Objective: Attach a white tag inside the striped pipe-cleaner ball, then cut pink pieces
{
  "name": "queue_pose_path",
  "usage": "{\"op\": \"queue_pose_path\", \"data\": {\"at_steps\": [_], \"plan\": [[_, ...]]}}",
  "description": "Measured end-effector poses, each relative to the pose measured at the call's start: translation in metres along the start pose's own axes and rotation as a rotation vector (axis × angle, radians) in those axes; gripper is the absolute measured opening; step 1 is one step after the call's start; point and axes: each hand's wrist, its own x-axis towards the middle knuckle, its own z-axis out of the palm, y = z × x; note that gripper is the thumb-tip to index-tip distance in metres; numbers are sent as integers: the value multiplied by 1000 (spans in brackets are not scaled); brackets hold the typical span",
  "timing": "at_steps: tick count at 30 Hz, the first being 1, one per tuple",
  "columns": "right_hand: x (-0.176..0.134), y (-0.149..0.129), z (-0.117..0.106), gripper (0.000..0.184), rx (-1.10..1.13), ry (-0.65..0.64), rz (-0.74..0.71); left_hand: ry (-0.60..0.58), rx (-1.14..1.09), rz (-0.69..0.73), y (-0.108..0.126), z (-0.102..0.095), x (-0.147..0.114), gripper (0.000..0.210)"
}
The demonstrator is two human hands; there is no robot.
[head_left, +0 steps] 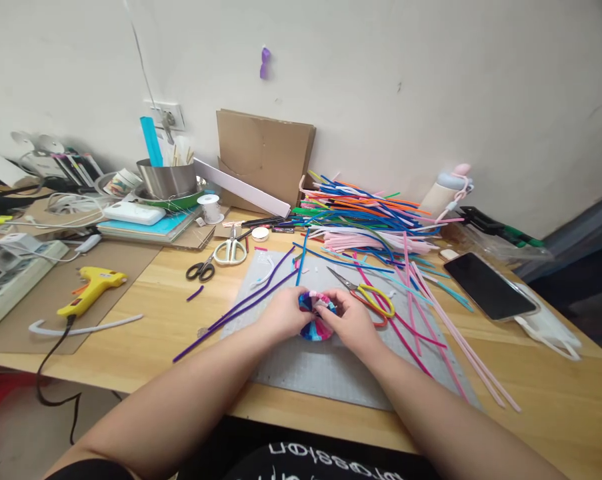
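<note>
Between my two hands is a small round piece wound from pipe cleaners (317, 329), in blue, purple, pink and light blue. My left hand (287, 312) grips its left edge. On the other side, my right hand (351, 320) pinches the top right of it, thumb over the front. The fingers hide part of the piece. Just behind my right hand lie scissors (375, 300) with yellow and orange handles, on a grey mat (325, 380). Purple pipe cleaners (245, 305) lie left of my hands; pink pipe cleaners (411, 333) lie to the right.
A heap of coloured pipe cleaners (365, 213) lies at the back. White-handled scissors (231, 251) and black-handled scissors (201, 269) are left of the mat. A yellow glue gun (93, 288) and power strip (21, 287) lie far left, a phone (489, 285) on the right.
</note>
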Motion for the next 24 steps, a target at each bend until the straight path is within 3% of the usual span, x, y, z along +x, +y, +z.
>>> {"op": "queue_pose_path", "data": {"at_steps": [24], "plan": [[-3, -8, 0, 20, 53, 29, 55, -17, -163, -124, 2, 0, 0, 28]]}}
